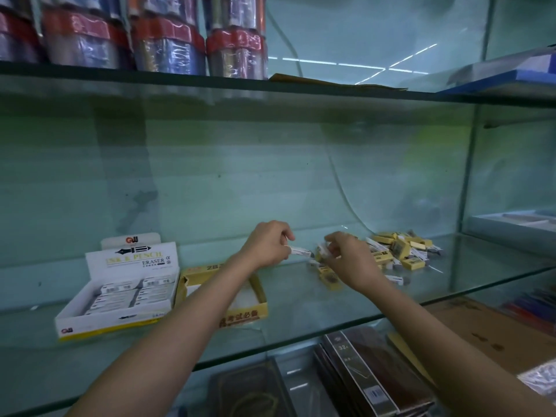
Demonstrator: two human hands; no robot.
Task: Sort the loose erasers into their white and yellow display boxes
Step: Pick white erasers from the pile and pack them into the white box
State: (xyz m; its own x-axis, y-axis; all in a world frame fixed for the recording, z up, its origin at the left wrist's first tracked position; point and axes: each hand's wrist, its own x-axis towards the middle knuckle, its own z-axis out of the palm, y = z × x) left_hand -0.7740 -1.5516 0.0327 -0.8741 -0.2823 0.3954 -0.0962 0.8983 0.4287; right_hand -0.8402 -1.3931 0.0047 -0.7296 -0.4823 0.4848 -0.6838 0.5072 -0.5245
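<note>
On the glass shelf (301, 302), a white display box (99, 319) at the left holds several white erasers in rows. Beside it a yellow display box (240, 314) lies partly under my left forearm; its inside looks mostly bare. A pile of loose yellow and white erasers (400, 251) lies at the right. My left hand (266, 245) pinches a white eraser (301, 252) above the shelf. My right hand (349, 257) hovers at the pile's left edge, its fingers curled around a small eraser (322, 249); blur hides its colour.
An upper glass shelf (270, 85) carries wrapped rolls (168, 40) at the left and blue folders (511, 73) at the right. Below the working shelf lie dark boxed items (367, 377) and a cardboard sheet (487, 332). A glass side panel (469, 176) closes the right end.
</note>
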